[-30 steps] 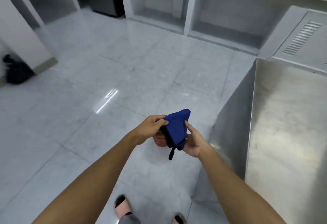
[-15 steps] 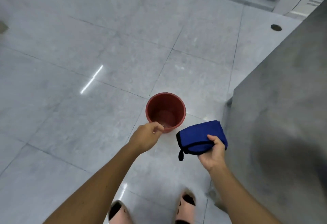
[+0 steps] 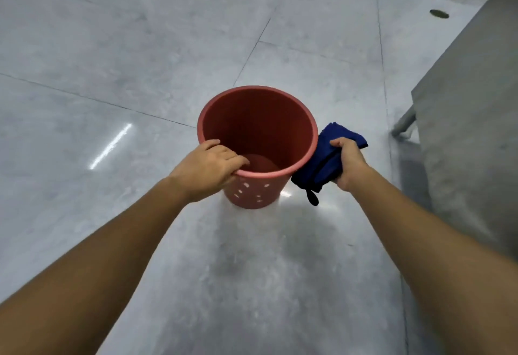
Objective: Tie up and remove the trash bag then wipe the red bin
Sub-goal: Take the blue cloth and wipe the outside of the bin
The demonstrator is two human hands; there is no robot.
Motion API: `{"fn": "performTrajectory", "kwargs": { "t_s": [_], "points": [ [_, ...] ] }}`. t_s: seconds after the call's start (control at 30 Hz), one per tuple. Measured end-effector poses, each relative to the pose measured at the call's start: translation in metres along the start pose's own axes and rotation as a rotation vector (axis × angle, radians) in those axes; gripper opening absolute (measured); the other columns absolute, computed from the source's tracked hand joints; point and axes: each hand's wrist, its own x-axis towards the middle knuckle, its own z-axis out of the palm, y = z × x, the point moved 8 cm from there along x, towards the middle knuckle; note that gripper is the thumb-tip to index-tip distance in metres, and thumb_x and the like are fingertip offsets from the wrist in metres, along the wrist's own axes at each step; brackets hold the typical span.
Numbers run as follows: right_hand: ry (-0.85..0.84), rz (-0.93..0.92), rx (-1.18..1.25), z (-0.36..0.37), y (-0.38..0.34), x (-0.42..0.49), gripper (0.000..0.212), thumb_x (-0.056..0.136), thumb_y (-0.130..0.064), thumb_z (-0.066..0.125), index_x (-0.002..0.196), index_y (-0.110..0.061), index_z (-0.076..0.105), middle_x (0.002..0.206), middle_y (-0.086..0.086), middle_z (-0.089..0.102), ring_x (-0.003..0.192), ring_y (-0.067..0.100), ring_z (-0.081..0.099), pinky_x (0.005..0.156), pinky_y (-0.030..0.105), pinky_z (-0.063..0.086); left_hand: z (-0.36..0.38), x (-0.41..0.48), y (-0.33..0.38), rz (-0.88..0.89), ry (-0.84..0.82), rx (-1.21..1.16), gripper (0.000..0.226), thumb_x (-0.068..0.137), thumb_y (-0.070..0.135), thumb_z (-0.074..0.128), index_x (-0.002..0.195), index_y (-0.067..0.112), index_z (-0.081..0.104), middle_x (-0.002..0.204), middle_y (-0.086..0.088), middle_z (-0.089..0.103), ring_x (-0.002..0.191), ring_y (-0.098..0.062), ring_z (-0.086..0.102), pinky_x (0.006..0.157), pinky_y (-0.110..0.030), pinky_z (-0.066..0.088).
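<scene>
The red bin [image 3: 256,113] stands upright on the grey tiled floor, empty inside, with small cut-out holes in its near wall. My left hand [image 3: 208,168] grips the near-left part of its rim, fingers curled over the edge. My right hand [image 3: 346,159] holds a folded blue cloth [image 3: 322,158] with black trim, pressed against the outside of the bin's right wall. No trash bag is in view.
A grey metal cabinet [image 3: 471,130] rises at the right, its leg [image 3: 403,121] close to the cloth. A round floor drain [image 3: 439,13] lies at the far right. Open tiled floor [image 3: 112,60] spreads to the left and behind the bin.
The view has closed in on the bin. My left hand went from hovering near the rim to gripping it. My right hand brought the blue cloth up against the bin's right side.
</scene>
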Motion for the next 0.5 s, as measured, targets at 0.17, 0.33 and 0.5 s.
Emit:
{"fn": "performTrajectory", "kwargs": {
  "t_s": [0.17, 0.33, 0.5],
  "points": [
    [0.059, -0.166, -0.056, 0.005, 0.0, 0.022, 0.021, 0.078, -0.026, 0.055, 0.096, -0.014, 0.056, 0.107, 0.012, 0.065, 0.097, 0.031, 0.063, 0.077, 0.04, 0.055, -0.005, 0.004, -0.001, 0.104, 0.178, 0.086, 0.007, 0.091, 0.022, 0.055, 0.089, 0.02, 0.061, 0.072, 0.002, 0.068, 0.064, -0.025, 0.063, 0.059, -0.03, 0.045],
    [0.088, -0.196, -0.134, 0.028, 0.012, -0.02, 0.016, 0.08, -0.032, 0.053, 0.079, -0.016, 0.052, 0.086, 0.005, 0.06, 0.072, 0.021, 0.056, 0.065, 0.034, 0.044, -0.027, 0.006, -0.018, -0.152, 0.183, -0.085, 0.029, 0.096, 0.05, 0.034, 0.088, 0.026, 0.049, 0.073, 0.004, 0.061, 0.071, -0.026, 0.062, 0.057, -0.03, 0.037],
    [-0.016, -0.378, -0.162, 0.084, -0.003, -0.046, 0.016, 0.085, -0.033, 0.052, 0.08, -0.018, 0.053, 0.078, -0.001, 0.057, 0.067, 0.015, 0.052, 0.055, 0.03, 0.033, -0.038, 0.007, -0.053, -0.367, 0.186, -0.351, 0.046, 0.087, 0.063, 0.038, 0.076, 0.021, 0.05, 0.064, 0.006, 0.056, 0.064, -0.015, 0.055, 0.055, -0.029, 0.035]
  ]
}}
